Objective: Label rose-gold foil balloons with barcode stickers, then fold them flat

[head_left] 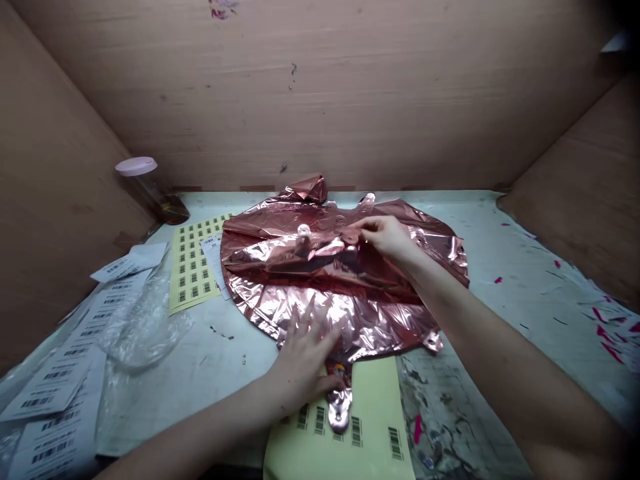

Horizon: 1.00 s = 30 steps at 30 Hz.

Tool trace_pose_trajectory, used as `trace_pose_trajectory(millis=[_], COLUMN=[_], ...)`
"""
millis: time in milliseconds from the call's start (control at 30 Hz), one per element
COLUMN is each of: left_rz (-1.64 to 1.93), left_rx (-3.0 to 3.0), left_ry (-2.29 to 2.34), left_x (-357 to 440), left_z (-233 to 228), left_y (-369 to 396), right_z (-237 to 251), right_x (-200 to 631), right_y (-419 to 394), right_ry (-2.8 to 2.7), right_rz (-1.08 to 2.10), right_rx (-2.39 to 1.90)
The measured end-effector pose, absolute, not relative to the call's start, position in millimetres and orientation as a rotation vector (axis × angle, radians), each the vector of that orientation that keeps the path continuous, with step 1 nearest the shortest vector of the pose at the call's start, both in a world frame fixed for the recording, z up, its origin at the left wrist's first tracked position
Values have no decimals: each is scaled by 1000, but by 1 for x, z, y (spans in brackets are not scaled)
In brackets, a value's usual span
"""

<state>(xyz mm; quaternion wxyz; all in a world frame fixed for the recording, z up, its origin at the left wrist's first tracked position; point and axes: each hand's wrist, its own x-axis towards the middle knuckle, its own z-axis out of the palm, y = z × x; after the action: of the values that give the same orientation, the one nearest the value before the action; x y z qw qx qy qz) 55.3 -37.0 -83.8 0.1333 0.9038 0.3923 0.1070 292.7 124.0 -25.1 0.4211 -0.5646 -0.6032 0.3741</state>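
Note:
A shiny rose-pink foil balloon [380, 320], deflated and creased, lies spread across the table. Small rounded tabs stick out around its edge, and a longer tail points toward me over a yellow sheet of barcode labels [375, 400]. My left hand [307, 357] rests on the balloon's near part with its fingers spread and its thumb by the tail. My right hand [387, 235] pinches a fold of the foil near the balloon's upper middle, thumb and fingers closed on it.
Another yellow label sheet [193, 267] lies at the left, beside crumpled clear plastic [143, 327] and white barcode strips [75, 353]. A lidded clear jar [153, 190] leans in the back left corner. Pink scraps [607, 340] litter the right side. Cardboard walls [320, 100] enclose the table.

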Motion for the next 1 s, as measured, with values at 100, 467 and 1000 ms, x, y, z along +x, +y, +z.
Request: trace_pose_trajectory(millis=[100,467,1000], left_rz=[137,182,279], left_rx=[2735,2864,2636], left_ry=[915,841,951], left_x=[53,49,68], left_z=[-85,-85,-87], left_y=[-44,-80,-129], right_z=[-28,-15,-93], right_x=[290,295,304], right_y=[178,91,-153], right_ry=[-1464,-1602,-2250], right_rz=[672,236,617], right_rx=[-1605,-1827,-1440])
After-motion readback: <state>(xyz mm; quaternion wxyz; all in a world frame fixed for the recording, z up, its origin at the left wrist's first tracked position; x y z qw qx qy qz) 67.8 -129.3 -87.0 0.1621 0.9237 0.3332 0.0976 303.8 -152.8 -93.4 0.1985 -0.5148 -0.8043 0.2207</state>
